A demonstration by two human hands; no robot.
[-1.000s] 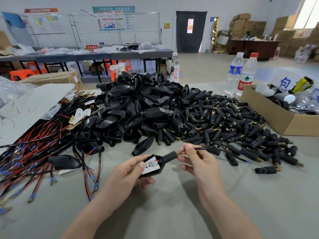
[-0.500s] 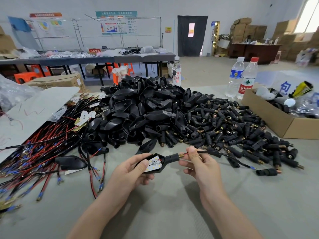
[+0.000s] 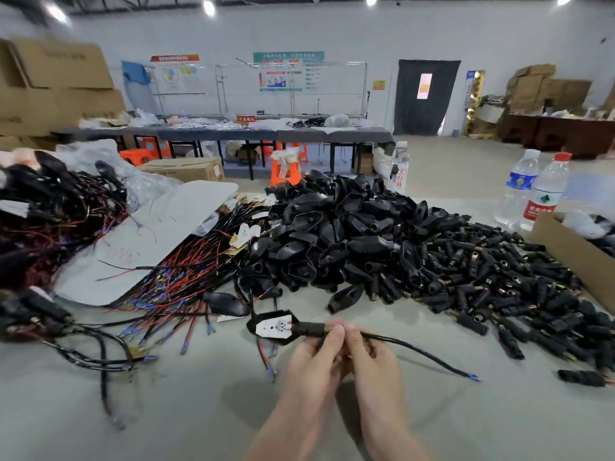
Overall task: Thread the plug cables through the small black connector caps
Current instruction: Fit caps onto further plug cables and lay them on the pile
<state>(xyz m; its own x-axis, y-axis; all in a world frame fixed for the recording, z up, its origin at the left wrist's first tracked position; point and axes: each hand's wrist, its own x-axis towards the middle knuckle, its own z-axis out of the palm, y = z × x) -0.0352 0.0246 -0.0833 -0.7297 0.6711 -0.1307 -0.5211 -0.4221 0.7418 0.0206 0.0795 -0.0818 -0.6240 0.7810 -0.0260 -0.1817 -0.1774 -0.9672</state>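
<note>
Left hand (image 3: pixel 316 359) and right hand (image 3: pixel 374 357) both pinched cable (image 3: pixel 426 355) beside cap (image 3: pixel 311 328). Housing pile (image 3: pixel 332 234) behind, loose wires (image 3: pixel 173 284) left, bottles (image 3: pixel 545 194) far right.

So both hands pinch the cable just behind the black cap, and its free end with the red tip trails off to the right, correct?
Not quite: the tip is blue, not red, as the head view shows. The rest holds: left hand and right hand pinch the cable just behind the black cap, free end trailing right.
</note>
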